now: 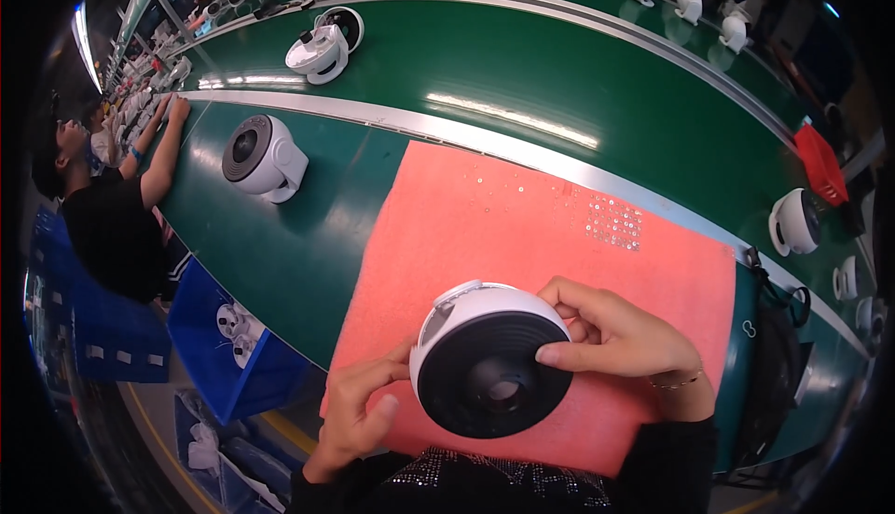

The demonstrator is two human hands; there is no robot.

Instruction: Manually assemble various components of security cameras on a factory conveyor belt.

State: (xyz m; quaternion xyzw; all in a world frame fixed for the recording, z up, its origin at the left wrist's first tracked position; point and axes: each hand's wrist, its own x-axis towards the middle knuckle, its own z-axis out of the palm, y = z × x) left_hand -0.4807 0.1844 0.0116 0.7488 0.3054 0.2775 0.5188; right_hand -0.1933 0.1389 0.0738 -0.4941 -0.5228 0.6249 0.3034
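A round white housing with a black, ringed front (492, 374), which looks like a fan head, is tilted face up over the pink cloth (447, 225). My right hand (615, 332) grips its upper right rim, with the thumb on the black face and the fingers curled at the white edge. On the other side my left hand (359, 411) supports the housing; its fingertips go behind the left edge and its thumb stands off. A gap shows in the white shell at the upper left. Small metal screws (613, 222) lie in rows on the cloth's far part.
Left of the cloth stands a white unit with a grey ringed front (266, 155). Beyond a metal rail, a green belt (447, 57) carries more white units (322, 48). A black bag (778, 365) lies at right, a red bin (820, 164) farther off. Blue crates (219, 346) and a co-worker (117, 206) are at left.
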